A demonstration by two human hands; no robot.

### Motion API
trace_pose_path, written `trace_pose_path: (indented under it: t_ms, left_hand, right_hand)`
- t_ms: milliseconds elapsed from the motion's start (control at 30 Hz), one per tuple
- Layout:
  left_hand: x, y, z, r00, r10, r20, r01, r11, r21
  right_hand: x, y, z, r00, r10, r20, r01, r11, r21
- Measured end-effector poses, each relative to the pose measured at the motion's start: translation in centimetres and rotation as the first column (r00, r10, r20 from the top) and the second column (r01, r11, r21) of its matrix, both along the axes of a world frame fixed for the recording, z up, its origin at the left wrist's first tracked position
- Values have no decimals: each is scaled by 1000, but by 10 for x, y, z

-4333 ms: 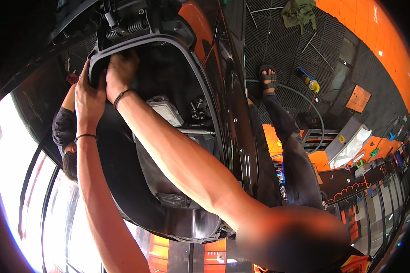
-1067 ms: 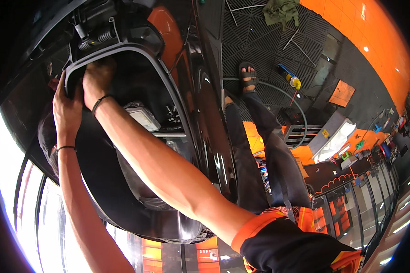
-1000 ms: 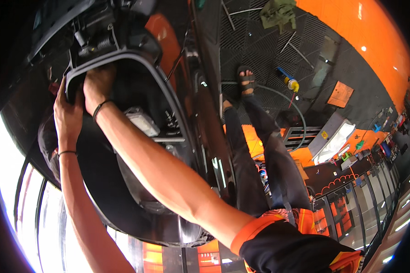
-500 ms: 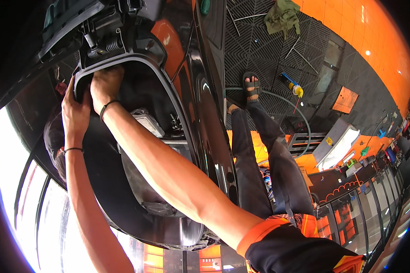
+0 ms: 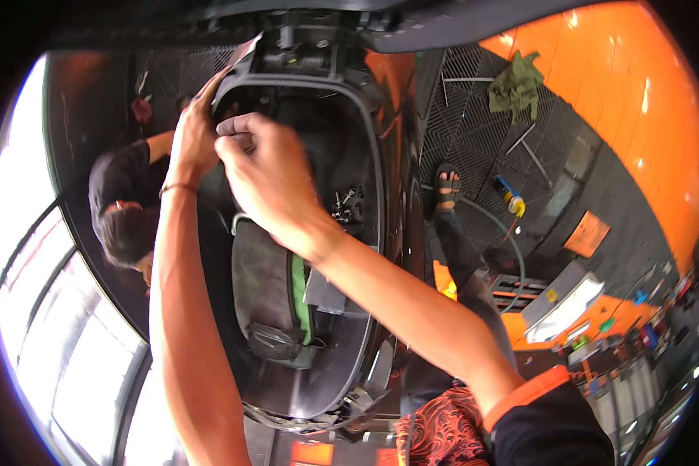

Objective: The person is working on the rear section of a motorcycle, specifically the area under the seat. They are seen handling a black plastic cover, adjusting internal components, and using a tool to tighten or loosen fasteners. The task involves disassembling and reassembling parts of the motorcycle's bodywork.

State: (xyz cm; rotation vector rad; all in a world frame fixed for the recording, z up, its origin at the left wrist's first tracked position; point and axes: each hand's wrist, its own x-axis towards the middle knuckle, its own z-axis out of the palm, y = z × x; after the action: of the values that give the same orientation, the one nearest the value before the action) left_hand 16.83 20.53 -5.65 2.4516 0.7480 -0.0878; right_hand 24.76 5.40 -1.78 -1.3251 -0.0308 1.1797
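My left hand (image 5: 194,136) grips the upper left rim (image 5: 225,89) of the open under-seat compartment on a dark scooter, fingers wrapped along it. My right hand (image 5: 264,175) is over the compartment, just right of my left, fingers curled; what they hold, if anything, is hidden. Below it lies a grey-and-green bag (image 5: 264,287). Several small metal fittings (image 5: 345,203) sit to its right. The hinge (image 5: 303,54) of the raised seat (image 5: 427,23) is above the compartment.
A co-worker in a dark top (image 5: 116,202) is at the left. On the right floor lie a green cloth (image 5: 520,85), metal bars (image 5: 532,159), a blue-and-yellow canister (image 5: 512,200), a hose (image 5: 516,256) and an orange board (image 5: 586,233). A railing or glazed wall (image 5: 70,311) borders the lower left.
My right hand has come up out of the compartment's upper left, now over its middle. The view has shifted, showing more of the co-worker, the raised seat and the bag.
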Motion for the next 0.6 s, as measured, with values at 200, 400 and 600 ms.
trace_pose_path:
  t_ms: [200,400,600]
  left_hand:
    - [5,-8,6,992,90,-84,-72,978,197]
    - [22,-15,23,948,137,-286,-85,979,188]
    - [13,-91,-4,807,81,585,-297,912,283]
  right_hand:
    - [72,-101,-35,299,333,894,187,899,-397]
    - [70,-112,-56,745,415,523,-61,822,-566]
    - [62,-91,-39,744,449,494,-59,781,-621]
